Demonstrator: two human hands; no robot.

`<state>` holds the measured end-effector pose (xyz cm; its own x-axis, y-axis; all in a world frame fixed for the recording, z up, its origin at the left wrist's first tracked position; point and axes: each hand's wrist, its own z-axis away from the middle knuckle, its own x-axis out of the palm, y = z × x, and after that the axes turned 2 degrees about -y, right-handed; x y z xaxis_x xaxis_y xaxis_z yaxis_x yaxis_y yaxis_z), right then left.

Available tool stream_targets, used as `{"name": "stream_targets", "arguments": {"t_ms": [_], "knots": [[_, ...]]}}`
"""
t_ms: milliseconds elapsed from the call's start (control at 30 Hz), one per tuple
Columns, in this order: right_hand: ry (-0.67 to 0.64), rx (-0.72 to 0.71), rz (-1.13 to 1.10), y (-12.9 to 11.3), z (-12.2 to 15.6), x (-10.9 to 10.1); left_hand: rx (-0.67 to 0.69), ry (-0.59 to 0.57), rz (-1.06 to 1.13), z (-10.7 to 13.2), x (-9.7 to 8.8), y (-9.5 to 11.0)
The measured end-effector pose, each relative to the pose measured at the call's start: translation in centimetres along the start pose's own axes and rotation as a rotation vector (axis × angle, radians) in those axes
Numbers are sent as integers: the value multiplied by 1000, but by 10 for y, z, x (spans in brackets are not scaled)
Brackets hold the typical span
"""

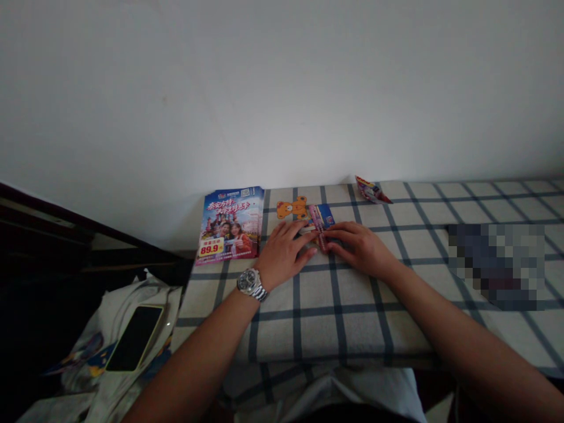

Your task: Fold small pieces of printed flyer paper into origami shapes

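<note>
My left hand (284, 254), with a metal watch on its wrist, lies flat on the checked tablecloth (317, 305), fingers stretched toward a small folded colourful paper (321, 226). My right hand (359, 245) rests palm down beside it, fingertips pressing on the same paper's near end. The two hands' fingertips almost meet over the paper. A stack of colourful flyers (230, 225) lies just left of my left hand.
An orange bear-shaped cutout (291, 208) lies behind the paper near the white wall. A folded paper piece (372, 190) sits at the back. A blurred dark patch (497, 264) is on the right. A phone (134, 337) rests on cloth at lower left.
</note>
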<state>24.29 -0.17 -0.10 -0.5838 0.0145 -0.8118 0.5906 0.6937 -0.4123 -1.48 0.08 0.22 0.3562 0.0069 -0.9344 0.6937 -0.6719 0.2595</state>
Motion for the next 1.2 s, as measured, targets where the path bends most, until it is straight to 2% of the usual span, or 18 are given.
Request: {"name": "stream_targets", "arguments": {"t_ms": [167, 333, 667, 1000, 1200], "knots": [[38, 4, 34, 3, -2, -5, 56, -21, 37, -2, -2, 0], [-29, -20, 99, 9, -1, -2, 82, -52, 76, -3, -1, 0], [-47, 34, 162, 11, 2, 2, 126, 8, 82, -2, -5, 6], [-33, 54, 210, 8, 1, 0, 92, -11, 51, -2, -7, 5], [-5, 60, 202, 10, 3, 0, -10, 23, -14, -2, -7, 0]]}}
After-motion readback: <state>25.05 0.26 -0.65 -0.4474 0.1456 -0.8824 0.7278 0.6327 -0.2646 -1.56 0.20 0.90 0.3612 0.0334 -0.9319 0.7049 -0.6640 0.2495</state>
